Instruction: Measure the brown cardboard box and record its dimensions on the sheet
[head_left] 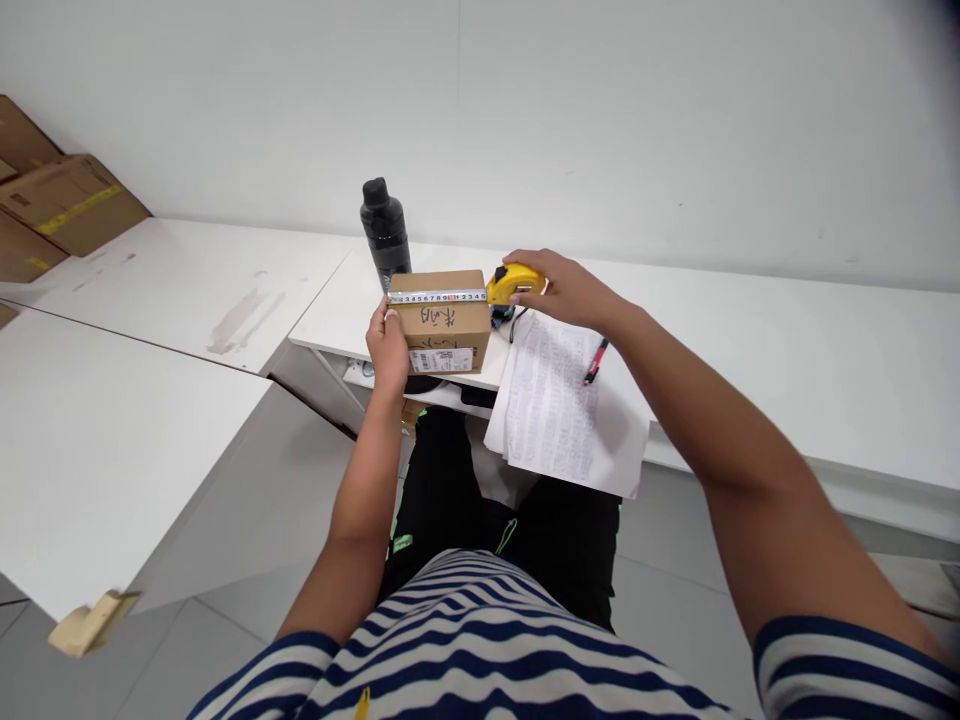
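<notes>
Head view: one small cardboard box, bearing handwritten marks and a printed label, at the front edge of a white worktop; whether it rests there or is held just above cannot be told. One yellow tape measure, blade drawn out across the box's upper face, left end to right. Left hand: closed about the box's left end, at the blade's tip. Right hand: fingers curled round the tape measure's case, just beside the box's right end. Also present: black bottle, upright behind the box; text-covered sheets, overhanging the front edge; red-and-black pen upon them. Progress, by judgement: one span taped; other edges not under the blade, blade not wound in; any figure noted, too small to tell.
</notes>
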